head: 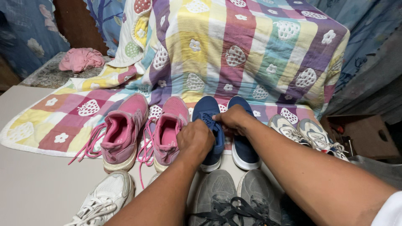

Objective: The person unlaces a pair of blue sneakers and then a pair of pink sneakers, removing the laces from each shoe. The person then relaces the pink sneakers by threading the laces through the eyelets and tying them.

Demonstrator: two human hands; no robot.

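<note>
Both my hands are on the left shoe of a blue pair [208, 109] with white soles. My left hand [195, 139] is closed over its laces and tongue near the opening. My right hand [233, 119] pinches the lace at the top of the same shoe. The other blue shoe [243, 148] stands just to the right, partly under my right forearm. A pink pair sits to the left, one shoe [122, 132] and its mate [169, 132] with loose pink laces trailing.
A white sneaker [102, 201] and a grey pair [234, 199] with dark laces lie nearest me. A white-and-grey pair [303, 133] stands at the right. A checked pastel blanket [234, 46] drapes behind, a pink cloth [81, 58] at far left, a brown box [368, 134] at right.
</note>
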